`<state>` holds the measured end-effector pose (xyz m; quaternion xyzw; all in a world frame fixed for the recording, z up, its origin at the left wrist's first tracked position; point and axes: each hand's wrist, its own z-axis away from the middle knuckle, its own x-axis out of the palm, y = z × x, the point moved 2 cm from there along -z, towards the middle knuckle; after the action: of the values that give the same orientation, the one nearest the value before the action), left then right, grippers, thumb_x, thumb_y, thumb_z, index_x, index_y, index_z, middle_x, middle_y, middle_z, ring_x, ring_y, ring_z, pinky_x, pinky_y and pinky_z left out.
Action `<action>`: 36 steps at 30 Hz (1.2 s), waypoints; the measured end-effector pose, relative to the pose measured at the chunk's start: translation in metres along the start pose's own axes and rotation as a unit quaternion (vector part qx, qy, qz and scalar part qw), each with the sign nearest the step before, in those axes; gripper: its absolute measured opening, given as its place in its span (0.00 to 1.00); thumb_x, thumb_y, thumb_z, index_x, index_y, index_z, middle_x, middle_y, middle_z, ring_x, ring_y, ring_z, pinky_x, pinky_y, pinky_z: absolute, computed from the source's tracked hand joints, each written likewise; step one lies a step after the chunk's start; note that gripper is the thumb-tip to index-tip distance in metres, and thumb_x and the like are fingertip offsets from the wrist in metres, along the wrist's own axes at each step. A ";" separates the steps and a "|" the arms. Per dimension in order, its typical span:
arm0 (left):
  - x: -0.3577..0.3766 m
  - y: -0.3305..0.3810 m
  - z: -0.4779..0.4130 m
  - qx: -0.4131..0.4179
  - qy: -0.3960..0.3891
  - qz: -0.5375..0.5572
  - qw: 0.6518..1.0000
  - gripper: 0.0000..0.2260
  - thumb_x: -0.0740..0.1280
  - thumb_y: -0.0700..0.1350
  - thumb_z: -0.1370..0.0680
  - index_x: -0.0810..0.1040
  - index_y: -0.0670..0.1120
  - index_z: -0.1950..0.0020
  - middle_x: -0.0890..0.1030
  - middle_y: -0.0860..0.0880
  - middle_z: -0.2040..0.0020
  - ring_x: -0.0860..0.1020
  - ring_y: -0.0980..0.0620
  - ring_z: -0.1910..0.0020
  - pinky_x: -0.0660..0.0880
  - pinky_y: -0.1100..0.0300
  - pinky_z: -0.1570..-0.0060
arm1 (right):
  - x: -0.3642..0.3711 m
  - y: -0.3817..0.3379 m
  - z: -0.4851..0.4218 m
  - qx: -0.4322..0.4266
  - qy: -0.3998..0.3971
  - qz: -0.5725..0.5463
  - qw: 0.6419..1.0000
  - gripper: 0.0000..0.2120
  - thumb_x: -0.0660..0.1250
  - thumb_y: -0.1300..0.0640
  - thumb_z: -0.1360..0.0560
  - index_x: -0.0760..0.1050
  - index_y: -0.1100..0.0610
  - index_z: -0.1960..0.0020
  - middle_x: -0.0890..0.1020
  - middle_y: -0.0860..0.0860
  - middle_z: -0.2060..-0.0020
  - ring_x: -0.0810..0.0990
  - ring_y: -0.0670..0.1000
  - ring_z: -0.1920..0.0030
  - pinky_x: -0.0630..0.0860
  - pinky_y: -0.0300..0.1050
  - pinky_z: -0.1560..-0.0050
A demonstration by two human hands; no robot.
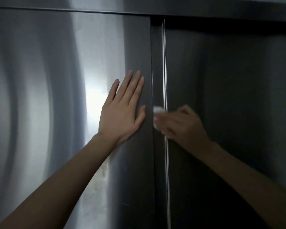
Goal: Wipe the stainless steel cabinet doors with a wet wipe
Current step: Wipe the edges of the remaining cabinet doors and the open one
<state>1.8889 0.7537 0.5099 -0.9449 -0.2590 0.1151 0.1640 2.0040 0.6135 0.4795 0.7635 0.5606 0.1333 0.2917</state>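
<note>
Two stainless steel cabinet doors fill the view. The left door [48, 96] is bright with a glare patch; the right door [229, 96] sits further back and is dark. My left hand [122, 109] lies flat on the left door near its right edge, fingers spread and pointing up. My right hand [180, 123] is blurred and holds a small white wet wipe [157, 111] against the narrow vertical strip [158, 63] between the doors, about halfway up. Most of the wipe is hidden under the fingers.
A horizontal steel rail [155, 7] runs across the top above both doors. A bright vertical edge [164, 63] runs down the front of the right door. Pale smudges [104, 171] show low on the left door.
</note>
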 end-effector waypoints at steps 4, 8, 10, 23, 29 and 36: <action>0.001 0.000 0.000 -0.001 0.011 0.011 1.000 0.28 0.50 0.52 0.19 0.58 0.41 0.22 0.58 0.44 0.21 0.53 0.47 0.21 0.49 0.49 0.23 | 0.002 0.019 -0.050 0.111 0.088 0.015 0.990 0.05 0.70 0.64 0.28 0.82 0.63 0.54 0.84 0.54 0.52 0.84 0.51 0.55 0.66 0.44 0.55; 0.001 -0.001 0.000 -0.001 0.012 0.013 1.000 0.28 0.49 0.53 0.19 0.59 0.41 0.22 0.58 0.44 0.21 0.54 0.47 0.22 0.51 0.48 0.23 | 0.018 -0.015 -0.014 0.173 0.091 0.017 0.981 0.10 0.68 0.64 0.29 0.81 0.66 0.49 0.83 0.59 0.50 0.83 0.55 0.52 0.72 0.46 0.51; 0.001 -0.001 0.000 -0.003 0.003 0.012 1.000 0.28 0.48 0.54 0.19 0.58 0.41 0.22 0.57 0.45 0.21 0.53 0.47 0.21 0.50 0.48 0.23 | 0.014 -0.023 0.007 0.111 0.060 0.033 0.991 0.09 0.67 0.62 0.28 0.82 0.65 0.51 0.83 0.58 0.50 0.84 0.53 0.54 0.72 0.44 0.54; 0.000 0.001 -0.001 -0.006 -0.013 0.004 1.000 0.29 0.48 0.54 0.20 0.57 0.42 0.21 0.56 0.46 0.21 0.52 0.48 0.21 0.50 0.49 0.23 | -0.014 0.067 -0.112 0.078 -0.076 0.197 0.974 0.15 0.55 0.56 0.21 0.77 0.63 0.46 0.81 0.56 0.44 0.80 0.56 0.48 0.68 0.51 0.48; -0.002 0.000 -0.001 -0.009 -0.021 0.006 1.000 0.29 0.47 0.55 0.20 0.56 0.42 0.21 0.56 0.46 0.21 0.52 0.48 0.21 0.51 0.48 0.23 | -0.024 0.062 -0.102 0.035 -0.119 0.187 0.975 0.19 0.52 0.53 0.22 0.78 0.61 0.46 0.82 0.54 0.46 0.81 0.55 0.51 0.67 0.49 0.49; -0.001 0.000 -0.001 -0.008 -0.011 0.004 1.000 0.29 0.47 0.54 0.20 0.57 0.42 0.21 0.57 0.45 0.21 0.53 0.48 0.22 0.52 0.48 0.23 | -0.009 0.095 -0.155 0.125 -0.058 0.192 0.972 0.09 0.57 0.59 0.20 0.71 0.59 0.42 0.80 0.53 0.47 0.78 0.53 0.50 0.66 0.45 0.47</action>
<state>1.8882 0.7533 0.5106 -0.9458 -0.2576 0.1246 0.1533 1.9931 0.6317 0.6602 0.8936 0.3978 0.0708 0.1952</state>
